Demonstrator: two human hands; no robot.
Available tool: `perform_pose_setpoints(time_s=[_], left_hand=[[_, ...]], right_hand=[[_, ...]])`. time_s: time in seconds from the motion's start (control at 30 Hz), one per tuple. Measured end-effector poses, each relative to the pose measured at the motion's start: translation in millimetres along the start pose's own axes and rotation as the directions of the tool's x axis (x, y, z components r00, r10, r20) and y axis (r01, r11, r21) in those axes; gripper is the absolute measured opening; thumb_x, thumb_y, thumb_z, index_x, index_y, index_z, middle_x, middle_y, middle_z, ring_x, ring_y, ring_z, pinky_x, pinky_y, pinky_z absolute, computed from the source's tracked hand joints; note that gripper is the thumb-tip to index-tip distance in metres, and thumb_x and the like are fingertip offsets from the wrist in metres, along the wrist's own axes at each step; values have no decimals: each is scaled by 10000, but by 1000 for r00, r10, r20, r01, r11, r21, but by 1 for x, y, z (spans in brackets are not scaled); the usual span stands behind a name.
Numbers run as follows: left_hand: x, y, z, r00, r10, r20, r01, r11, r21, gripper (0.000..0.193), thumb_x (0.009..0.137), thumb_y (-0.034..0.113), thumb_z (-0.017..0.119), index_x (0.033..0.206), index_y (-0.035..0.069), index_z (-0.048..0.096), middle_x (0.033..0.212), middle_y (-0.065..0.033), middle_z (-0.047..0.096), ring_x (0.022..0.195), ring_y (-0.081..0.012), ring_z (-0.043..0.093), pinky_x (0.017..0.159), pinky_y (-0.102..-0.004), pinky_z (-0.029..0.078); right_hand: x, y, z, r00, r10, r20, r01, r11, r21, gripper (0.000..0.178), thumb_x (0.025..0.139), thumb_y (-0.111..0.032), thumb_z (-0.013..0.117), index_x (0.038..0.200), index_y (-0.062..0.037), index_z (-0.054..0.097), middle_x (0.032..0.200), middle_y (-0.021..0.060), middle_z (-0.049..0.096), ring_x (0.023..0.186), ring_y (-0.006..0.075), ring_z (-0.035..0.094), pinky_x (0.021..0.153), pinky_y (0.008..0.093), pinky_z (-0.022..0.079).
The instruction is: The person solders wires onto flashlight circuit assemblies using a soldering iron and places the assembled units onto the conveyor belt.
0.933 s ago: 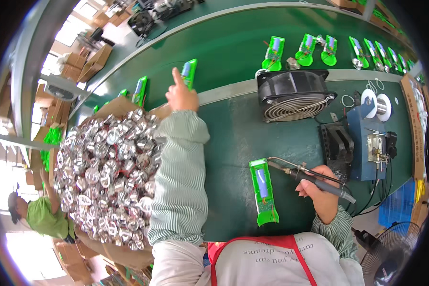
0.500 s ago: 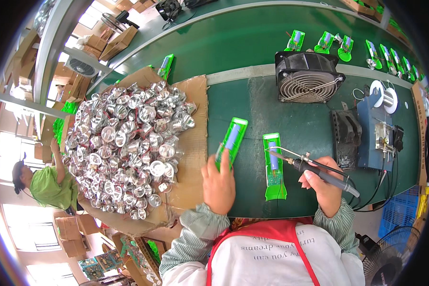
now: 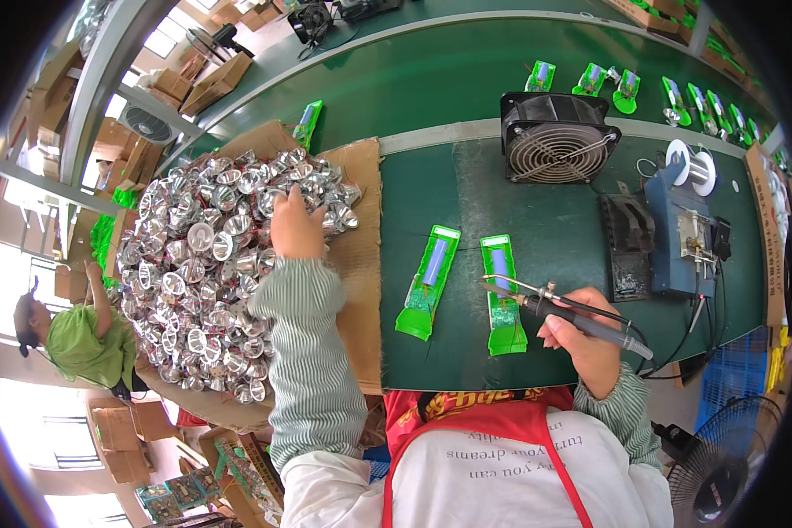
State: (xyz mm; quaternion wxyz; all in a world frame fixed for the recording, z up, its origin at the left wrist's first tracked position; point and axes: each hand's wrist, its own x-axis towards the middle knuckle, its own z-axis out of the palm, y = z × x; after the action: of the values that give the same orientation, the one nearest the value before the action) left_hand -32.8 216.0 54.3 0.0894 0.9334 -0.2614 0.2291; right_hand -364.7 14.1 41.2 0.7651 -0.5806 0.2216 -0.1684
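Note:
My left hand (image 3: 297, 227) is over the heap of silvery lamp reflector cups (image 3: 198, 264), its fingertips apart and touching the cups near the far right part of the heap. My right hand (image 3: 590, 348) grips a soldering iron (image 3: 581, 326) with a thin metal tube fixed along it. The iron's tip points left, over the right-hand green plastic housing (image 3: 507, 339), which carries a blue cell and a circuit board. Beside it on the bench, slightly tilted, lies another such green housing (image 3: 415, 319), touched by neither hand.
Cardboard (image 3: 361, 290) lies under the reflectors. A black box fan (image 3: 559, 150) stands at the back, with a blue soldering unit (image 3: 678, 238) and a white solder reel (image 3: 700, 172) at right. Several green housings (image 3: 627, 92) sit on the far belt. A person in green (image 3: 88, 339) is at far left.
My left hand has let go of the left green housing and moved left and away onto the reflectors. My right hand keeps the soldering iron over the other housing.

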Motion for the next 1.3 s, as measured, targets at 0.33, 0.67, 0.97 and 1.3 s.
perform_pose_setpoints(time_s=[0.33, 0.67, 0.97, 1.3], left_hand=[[8, 6, -1, 998, -53, 33, 62, 816, -575, 168, 814, 138, 585, 825, -23, 635, 807, -143, 611, 727, -242, 576, 673, -347, 445], [-100, 57, -60, 898, -98, 428, 316, 822, -474, 119, 787, 103, 624, 854, 5, 628, 753, -108, 602, 689, -194, 572, 617, -309, 446], [-154, 72, -21, 917, -12, 399, 263, 770, -581, 90, 747, 53, 636, 795, -2, 584, 831, -117, 610, 811, -299, 547, 711, -372, 438], [-154, 72, -15, 952, -9, 306, 201, 773, -602, 83, 757, 27, 614, 812, 2, 556, 886, -130, 616, 786, -309, 569, 690, -375, 453]], right_hand=[[5, 4, -2, 999, 37, 14, -37, 999, 1, 162, 794, -14, 608, 918, 35, 515, 756, 116, 619, 639, 118, 601, 572, 233, 508], [18, 3, 9, 994, 44, 105, -38, 998, -56, 144, 788, -30, 617, 892, 34, 540, 776, 110, 640, 682, 112, 619, 569, 231, 502], [27, 14, 32, 969, 79, 234, -65, 996, -68, 151, 796, -67, 621, 906, 11, 553, 770, 83, 634, 676, 103, 612, 581, 235, 501], [38, 27, 47, 948, 182, 261, -173, 983, -57, 170, 795, -63, 617, 927, 16, 544, 771, 77, 628, 673, 105, 608, 562, 239, 495]])
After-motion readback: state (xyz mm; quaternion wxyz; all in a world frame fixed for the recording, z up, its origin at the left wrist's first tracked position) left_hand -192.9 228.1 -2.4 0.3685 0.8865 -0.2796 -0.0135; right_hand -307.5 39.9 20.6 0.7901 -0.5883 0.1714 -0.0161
